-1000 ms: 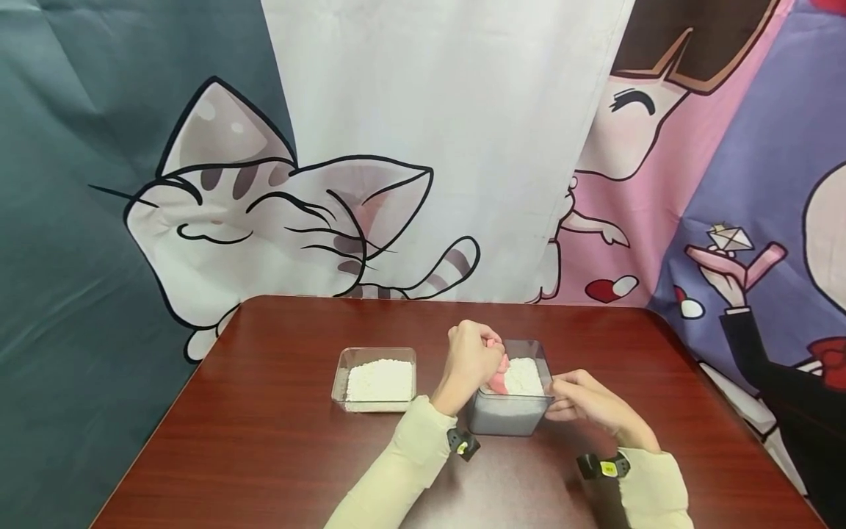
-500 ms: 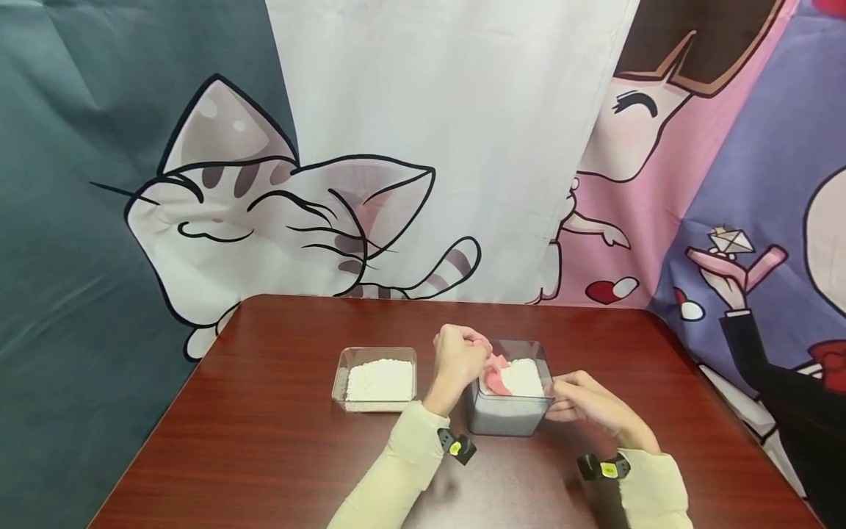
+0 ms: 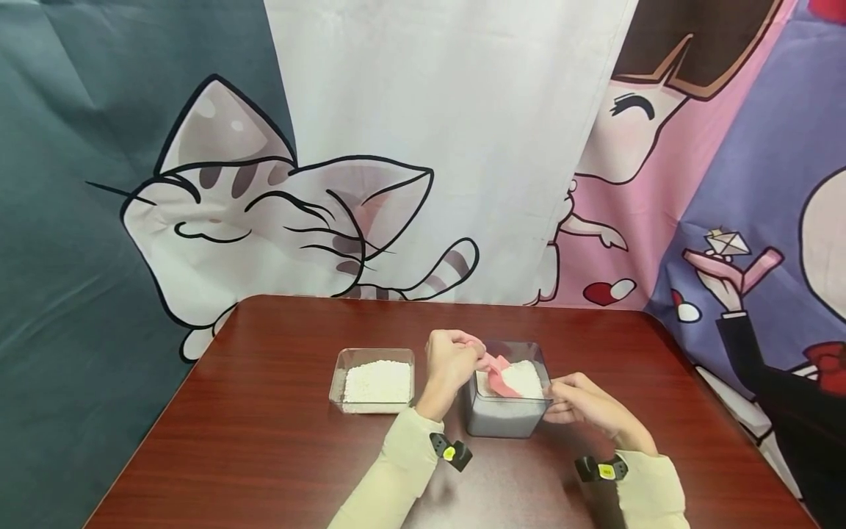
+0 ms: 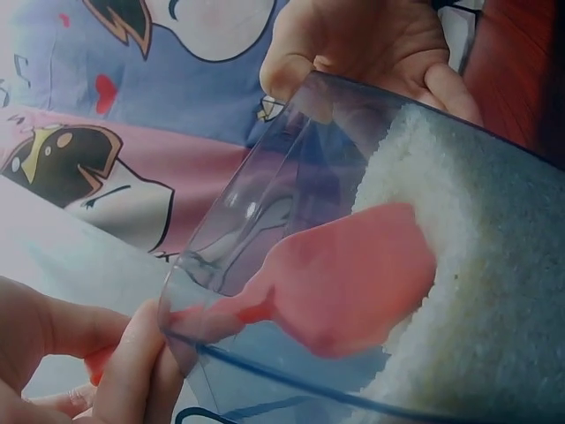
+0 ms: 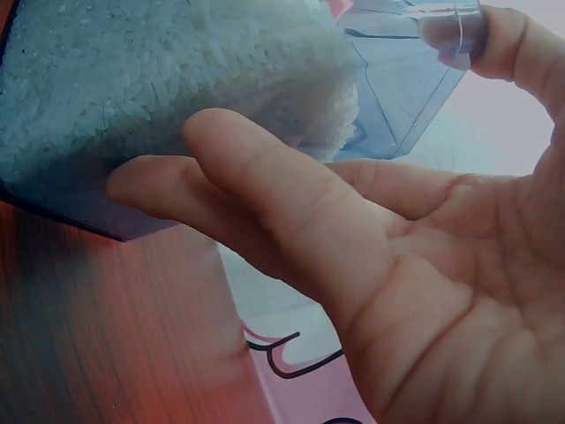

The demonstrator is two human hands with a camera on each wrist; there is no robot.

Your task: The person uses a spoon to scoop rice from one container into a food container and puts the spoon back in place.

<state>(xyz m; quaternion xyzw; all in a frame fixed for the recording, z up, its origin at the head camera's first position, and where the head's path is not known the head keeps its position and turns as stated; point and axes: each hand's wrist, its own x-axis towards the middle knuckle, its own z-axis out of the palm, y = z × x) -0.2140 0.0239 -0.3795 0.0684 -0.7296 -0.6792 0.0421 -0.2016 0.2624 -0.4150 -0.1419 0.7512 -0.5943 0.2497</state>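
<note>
My left hand (image 3: 449,364) grips the handle of a pink scoop (image 4: 353,278) at the left rim of a see-through grey box (image 3: 507,419). The scoop's head lies inside that box, its far edge against a slope of white rice (image 4: 494,238). On the box's other side, my right hand (image 3: 583,402) holds the wall, with its thumb at the rim and its fingers along the outside, as the right wrist view shows. The rice heaps toward the right of the box in the head view.
Left of the box stands a shallow clear tray (image 3: 378,355), also filled with white grains. Both containers are on a reddish-brown wooden table (image 3: 264,455). A cartoon-printed curtain (image 3: 463,110) hangs right behind the table's far edge.
My left hand has moved left, from over the box to its left rim, and the scoop's handle has swung left with it. My right hand and the box have stayed in place.
</note>
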